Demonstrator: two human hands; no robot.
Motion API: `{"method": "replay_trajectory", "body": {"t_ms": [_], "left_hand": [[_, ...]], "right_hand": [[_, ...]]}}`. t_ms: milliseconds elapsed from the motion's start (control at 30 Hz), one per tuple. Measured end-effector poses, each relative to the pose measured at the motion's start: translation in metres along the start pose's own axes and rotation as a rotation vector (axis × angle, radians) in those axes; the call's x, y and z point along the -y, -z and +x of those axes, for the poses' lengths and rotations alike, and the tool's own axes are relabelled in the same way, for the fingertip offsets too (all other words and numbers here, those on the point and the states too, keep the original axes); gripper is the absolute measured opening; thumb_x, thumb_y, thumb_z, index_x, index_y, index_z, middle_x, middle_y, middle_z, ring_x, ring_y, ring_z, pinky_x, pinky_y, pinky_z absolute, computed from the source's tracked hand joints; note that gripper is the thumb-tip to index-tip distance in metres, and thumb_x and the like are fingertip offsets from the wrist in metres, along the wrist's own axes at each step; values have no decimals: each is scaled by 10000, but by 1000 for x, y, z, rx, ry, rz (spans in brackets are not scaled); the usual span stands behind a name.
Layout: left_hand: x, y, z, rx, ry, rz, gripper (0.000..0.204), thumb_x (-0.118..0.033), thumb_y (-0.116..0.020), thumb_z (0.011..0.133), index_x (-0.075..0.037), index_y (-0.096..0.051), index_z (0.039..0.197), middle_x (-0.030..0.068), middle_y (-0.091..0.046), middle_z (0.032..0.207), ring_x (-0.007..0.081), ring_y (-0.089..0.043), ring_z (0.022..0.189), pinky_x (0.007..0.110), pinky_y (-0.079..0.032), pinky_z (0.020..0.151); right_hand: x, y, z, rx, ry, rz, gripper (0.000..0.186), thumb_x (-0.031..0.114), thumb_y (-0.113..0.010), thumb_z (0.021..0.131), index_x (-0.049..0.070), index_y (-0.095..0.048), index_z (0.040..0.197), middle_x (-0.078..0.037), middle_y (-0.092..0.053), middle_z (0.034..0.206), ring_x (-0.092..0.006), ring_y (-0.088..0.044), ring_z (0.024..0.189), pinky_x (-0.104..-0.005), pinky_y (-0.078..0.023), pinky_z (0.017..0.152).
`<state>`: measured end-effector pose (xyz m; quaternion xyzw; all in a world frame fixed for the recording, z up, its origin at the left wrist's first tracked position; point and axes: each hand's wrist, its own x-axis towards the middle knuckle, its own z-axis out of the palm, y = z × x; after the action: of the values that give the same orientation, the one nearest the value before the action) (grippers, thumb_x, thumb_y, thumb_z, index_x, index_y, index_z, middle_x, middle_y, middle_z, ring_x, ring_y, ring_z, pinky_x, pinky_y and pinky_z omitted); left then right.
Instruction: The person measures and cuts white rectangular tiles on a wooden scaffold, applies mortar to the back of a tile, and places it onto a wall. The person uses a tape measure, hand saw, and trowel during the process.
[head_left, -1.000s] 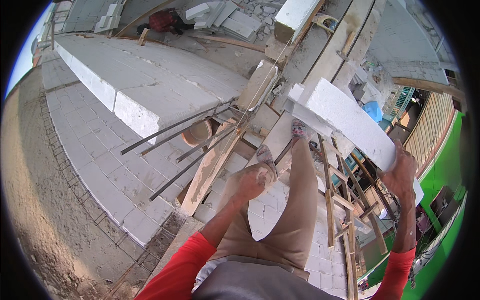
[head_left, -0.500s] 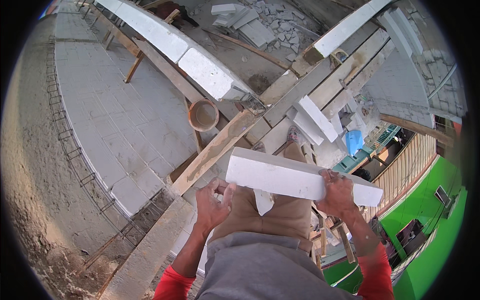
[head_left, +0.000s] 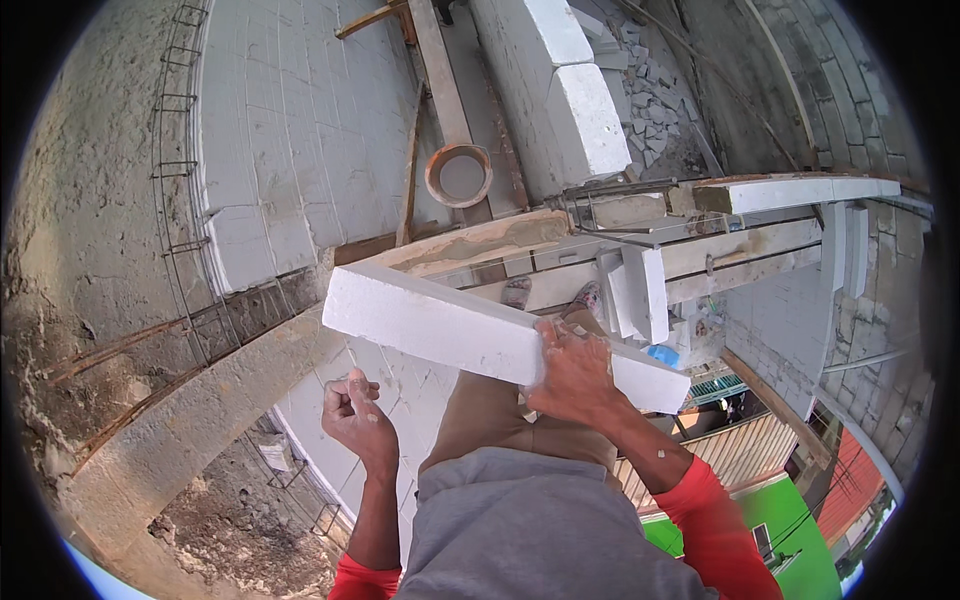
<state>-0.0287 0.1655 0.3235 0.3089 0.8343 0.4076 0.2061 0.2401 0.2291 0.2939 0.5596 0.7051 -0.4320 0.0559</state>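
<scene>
My right hand (head_left: 572,370) grips a long white block (head_left: 430,320) from above, right of its middle. The block is held across my body, tilted with its left end higher. My left hand (head_left: 352,405) is below that left end, apart from it, fingers curled with nothing visible in them. Under the block are my legs, with my feet on pale planks beyond it. More white blocks (head_left: 645,290) lean together just beyond the right end. A timber board (head_left: 480,240) with dried mortar lies past the block.
A round bucket (head_left: 457,150) stands ahead, beside a row of white blocks (head_left: 590,120) and broken pieces (head_left: 650,110). A steel reinforcement cage (head_left: 178,160) and concrete beam (head_left: 200,400) run along the left. A block wall (head_left: 865,90) rises right. A green wall (head_left: 800,540) shows far below.
The view has swung round. The block, earlier upright at my right, was brought across my body; its left end has moved further left and up. My left hand has dropped away from it.
</scene>
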Motion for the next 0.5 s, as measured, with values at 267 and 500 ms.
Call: {"method": "replay_trajectory", "body": {"t_ms": [267,500], "left_hand": [[270,59,-105,382,568,96,137,-80,-648,968,14,-731,913,88,-742,805,140,-689,757,307,-544,713],[385,62,-261,243,959,-87,228,-137,-635,968,48,-768,985,144,-782,834,213,-778,752,345,-627,697]], "right_hand": [[152,42,84,114,241,-209,754,211,-754,665,-113,-546,1313,-313,-718,1028,-489,-734,915,-569,-569,842],[249,27,168,-39,482,-372,746,325,-818,599,-91,-658,1198,-243,-727,777,-409,-749,721,-525,-600,761]]}}
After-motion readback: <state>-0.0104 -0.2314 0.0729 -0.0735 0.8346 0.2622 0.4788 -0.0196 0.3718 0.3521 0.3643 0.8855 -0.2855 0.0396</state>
